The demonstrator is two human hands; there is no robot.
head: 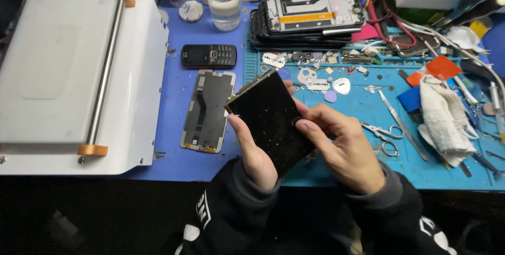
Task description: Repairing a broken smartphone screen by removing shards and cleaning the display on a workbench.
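Observation:
Both my hands hold a black phone screen panel tilted over the blue work mat. My left hand grips its lower left edge from underneath. My right hand holds the right edge, with the thumb pressed on the dusty glass surface. A bare phone frame lies flat on the table just left of the panel.
A white machine with a metal roller bar fills the left. A small black keypad phone, a stack of phone frames, a clear bottle, tweezers, scissors and a white cloth lie around.

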